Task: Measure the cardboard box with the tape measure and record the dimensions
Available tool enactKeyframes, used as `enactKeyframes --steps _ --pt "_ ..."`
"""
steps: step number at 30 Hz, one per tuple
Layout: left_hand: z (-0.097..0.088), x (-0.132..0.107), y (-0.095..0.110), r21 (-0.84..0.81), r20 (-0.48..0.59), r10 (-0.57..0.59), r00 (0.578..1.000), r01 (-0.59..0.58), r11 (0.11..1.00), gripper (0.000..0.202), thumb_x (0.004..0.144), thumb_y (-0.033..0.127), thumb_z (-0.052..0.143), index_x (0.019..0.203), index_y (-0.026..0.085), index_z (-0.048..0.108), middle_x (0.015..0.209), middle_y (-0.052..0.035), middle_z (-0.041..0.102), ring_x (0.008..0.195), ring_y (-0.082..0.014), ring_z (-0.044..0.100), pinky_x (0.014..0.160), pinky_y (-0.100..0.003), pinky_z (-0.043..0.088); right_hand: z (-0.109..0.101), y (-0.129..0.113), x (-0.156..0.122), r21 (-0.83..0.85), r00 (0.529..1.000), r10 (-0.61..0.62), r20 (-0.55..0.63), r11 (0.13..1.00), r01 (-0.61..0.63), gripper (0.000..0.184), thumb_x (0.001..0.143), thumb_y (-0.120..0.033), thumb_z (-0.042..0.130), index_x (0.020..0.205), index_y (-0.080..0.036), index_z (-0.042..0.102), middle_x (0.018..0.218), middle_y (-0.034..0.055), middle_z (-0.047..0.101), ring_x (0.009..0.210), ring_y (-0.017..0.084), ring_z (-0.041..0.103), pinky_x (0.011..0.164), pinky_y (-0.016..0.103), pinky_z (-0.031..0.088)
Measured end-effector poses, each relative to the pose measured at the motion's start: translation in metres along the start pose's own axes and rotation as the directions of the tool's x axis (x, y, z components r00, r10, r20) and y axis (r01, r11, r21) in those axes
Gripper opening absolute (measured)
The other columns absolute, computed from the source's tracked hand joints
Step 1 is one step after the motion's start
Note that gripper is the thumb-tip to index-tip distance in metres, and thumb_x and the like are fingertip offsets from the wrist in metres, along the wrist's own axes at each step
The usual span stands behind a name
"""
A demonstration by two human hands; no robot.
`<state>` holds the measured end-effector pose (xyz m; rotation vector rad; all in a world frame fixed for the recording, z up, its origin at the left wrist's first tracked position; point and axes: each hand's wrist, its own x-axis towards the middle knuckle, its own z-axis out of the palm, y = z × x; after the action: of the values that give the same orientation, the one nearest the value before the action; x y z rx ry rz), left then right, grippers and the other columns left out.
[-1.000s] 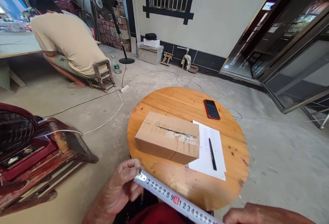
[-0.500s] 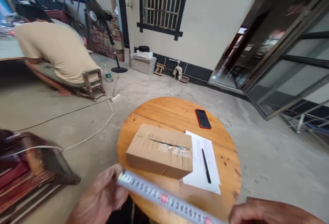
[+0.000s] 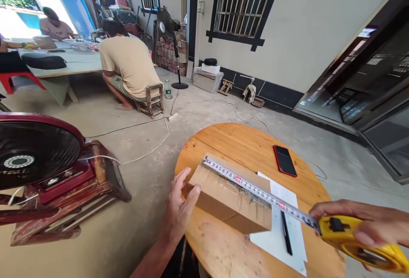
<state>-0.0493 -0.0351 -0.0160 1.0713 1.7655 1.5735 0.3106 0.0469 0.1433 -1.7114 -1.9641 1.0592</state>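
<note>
A taped cardboard box (image 3: 223, 203) sits on the round wooden table (image 3: 220, 244). Across its top lies the extended blade (image 3: 252, 187) of a tape measure, its metal hook at the far left edge. The yellow tape measure case (image 3: 345, 229) is in my right hand (image 3: 367, 222), fingers wrapped around it, to the right of the box. My left hand (image 3: 180, 205) is at the box's left end, thumb and fingers apart; whether it presses on the cardboard I cannot tell. Under the blade, right of the box, a black pen (image 3: 286, 235) lies on white paper (image 3: 265, 242).
A red-edged phone (image 3: 285, 160) lies at the table's right side. To the left stands a dark red fan (image 3: 57, 167) on a wooden stand. Cables (image 3: 153, 152) run over the floor. A person (image 3: 131, 65) sits on a low chair by a work table (image 3: 79, 65); other people are further back.
The tape blade, held in front of the box before, now lies over its top. My left hand has let go of the blade's end. The view has swung left.
</note>
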Motion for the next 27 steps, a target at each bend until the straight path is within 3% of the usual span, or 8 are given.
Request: enactKeyframes --steps 3,6,11,14,16,18,22,27 --pt "0.003 0.005 -0.003 -0.071 0.053 -0.082 0.995 0.085 0.994 0.06 0.085 0.046 0.059 0.138 0.019 0.051 0.126 -0.0121 0.063 0.113 -0.0286 0.061 0.096 -0.04 0.048 -0.005 -0.023 0.026 0.006 0.982 0.1 0.16 0.995 -0.102 0.038 0.054 -0.043 0.059 0.077 -0.025 0.083 0.094 0.0143 0.077 0.084 0.026 0.07 0.076 0.039 0.048" --pt "0.006 0.004 -0.002 -0.119 0.099 -0.094 0.991 0.106 0.987 0.062 0.087 0.048 0.056 0.141 0.02 0.047 0.131 -0.0118 0.061 0.118 -0.029 0.059 0.098 -0.039 0.047 -0.014 -0.031 0.048 -0.029 0.923 0.162 0.349 0.986 -0.162 0.039 0.045 -0.036 0.071 0.079 -0.02 0.083 0.092 0.0152 0.077 0.088 0.028 0.07 0.077 0.037 0.049" --pt "0.01 -0.002 0.003 -0.156 0.111 -0.126 0.986 0.143 0.977 0.06 0.091 0.049 0.05 0.141 0.017 0.047 0.136 -0.0115 0.059 0.123 -0.0278 0.056 0.098 -0.035 0.047 -0.02 -0.018 0.065 -0.148 0.866 0.168 0.471 0.983 -0.11 0.052 0.057 -0.052 0.07 0.1 -0.027 0.081 0.115 0.0114 0.072 0.108 0.035 0.064 0.09 0.042 0.048" --pt "0.011 -0.003 0.003 -0.133 0.08 -0.139 0.987 0.149 0.98 0.062 0.09 0.051 0.051 0.141 0.017 0.047 0.131 -0.0104 0.063 0.117 -0.0267 0.06 0.096 -0.034 0.048 -0.022 -0.01 0.069 -0.247 0.762 0.205 0.614 0.967 -0.061 0.065 0.064 -0.061 0.064 0.12 -0.028 0.072 0.13 0.0099 0.064 0.118 0.037 0.057 0.099 0.042 0.044" --pt "0.011 -0.003 0.001 -0.125 0.061 -0.132 0.989 0.139 0.982 0.062 0.089 0.051 0.053 0.14 0.018 0.049 0.127 -0.0094 0.065 0.115 -0.0263 0.061 0.094 -0.033 0.049 -0.024 -0.009 0.071 -0.287 0.698 0.222 0.681 0.958 -0.025 0.069 0.067 -0.058 0.062 0.126 -0.024 0.067 0.134 0.0102 0.06 0.123 0.037 0.053 0.102 0.041 0.041" --pt "0.012 -0.004 -0.002 -0.129 0.056 -0.133 0.989 0.14 0.982 0.06 0.088 0.051 0.054 0.139 0.019 0.051 0.125 -0.008 0.067 0.114 -0.0259 0.061 0.092 -0.032 0.05 -0.024 -0.01 0.071 -0.301 0.693 0.225 0.685 0.954 -0.012 0.066 0.067 -0.051 0.06 0.127 -0.023 0.067 0.134 0.0096 0.06 0.123 0.036 0.051 0.102 0.041 0.04" --pt "0.012 -0.005 -0.006 -0.14 0.049 -0.172 0.984 0.177 0.974 0.059 0.087 0.051 0.057 0.137 0.021 0.053 0.123 -0.006 0.068 0.111 -0.0256 0.063 0.089 -0.031 0.052 -0.022 -0.012 0.07 -0.256 0.735 0.17 0.656 0.967 0.005 0.057 0.068 -0.037 0.056 0.121 -0.023 0.07 0.124 0.006 0.066 0.116 0.031 0.056 0.097 0.035 0.041" --pt "0.016 -0.006 0.001 -0.181 0.021 -0.219 0.975 0.219 0.959 0.059 0.084 0.052 0.06 0.134 0.021 0.056 0.123 -0.0052 0.069 0.112 -0.0261 0.063 0.09 -0.031 0.053 -0.019 -0.007 0.072 -0.237 0.741 0.172 0.649 0.971 -0.017 0.056 0.063 -0.041 0.063 0.115 -0.024 0.074 0.116 0.0049 0.069 0.106 0.031 0.06 0.089 0.035 0.046"
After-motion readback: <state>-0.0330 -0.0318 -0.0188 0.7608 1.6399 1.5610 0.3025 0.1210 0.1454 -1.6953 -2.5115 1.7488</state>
